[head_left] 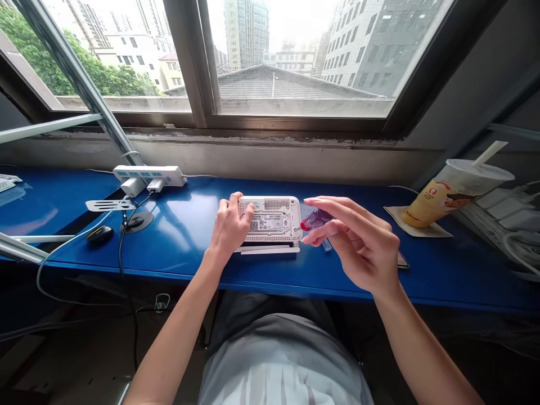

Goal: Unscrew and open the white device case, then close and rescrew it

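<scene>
A white router (270, 222) lies on the blue desk with its labelled, vented underside up. Flat white antennas (270, 249) run along its near edge. My left hand (230, 225) grips the router's left end, fingers over the far edge and thumb on the underside. In my right hand (358, 236) is a screwdriver (318, 218) with a see-through red and purple handle, pinched between thumb and fingers. Its short shaft points left at the router's near right corner; whether the tip touches a screw is too small to tell.
A white power strip (148, 175) with plugs stands at the back left, near a black mouse (100, 234) and a metal frame (97, 101). At right, a drink cup (447, 194) with a straw stands on a napkin (439, 229). A flat thing's edge (403, 260) shows behind my right wrist.
</scene>
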